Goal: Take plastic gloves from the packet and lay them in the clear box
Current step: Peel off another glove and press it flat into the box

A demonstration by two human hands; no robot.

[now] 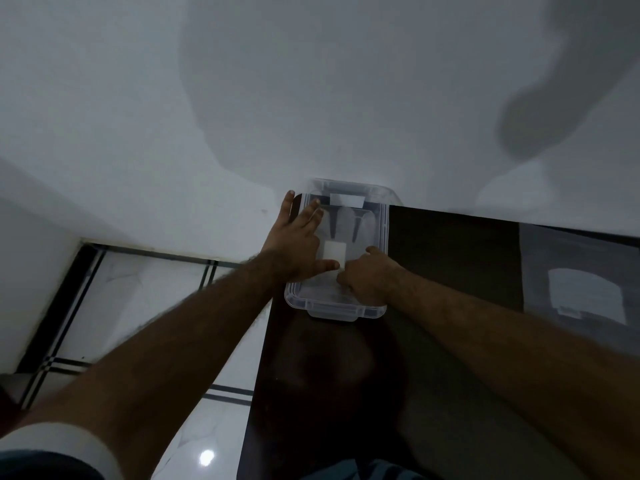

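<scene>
Plastic gloves point(349, 221), thin and see-through with their finger shapes pointing toward the wall, lie flat inside the clear box point(382, 237), which sits at the far left corner of a dark table point(450, 271), its far end against the white wall point(138, 98). A small white rectangle point(334, 252) rests in the middle of the box; whether it is a label or part of the packet cannot be told. A pale packet-like shape point(588, 296) shows at the right edge of the table, well apart from the box, but it is too dim to be sure of.

The left hand point(298, 244) is spread wide, fingers released and flat, palm pressing down over the left half of the box, the thumb reaching toward the white rectangle. The right hand point(367, 275) is curled at the near right part of the box, its fingertips drawn together near the rectangle; whether they pinch the film or merely press on it cannot be told.

By the look of it, the laying step is in hand: the gloves are already in the box and are being smoothed or settled. The next move likely calls for lifting both hands away gently, so the light film does not cling and come up with them, then reaching right for more.
</scene>
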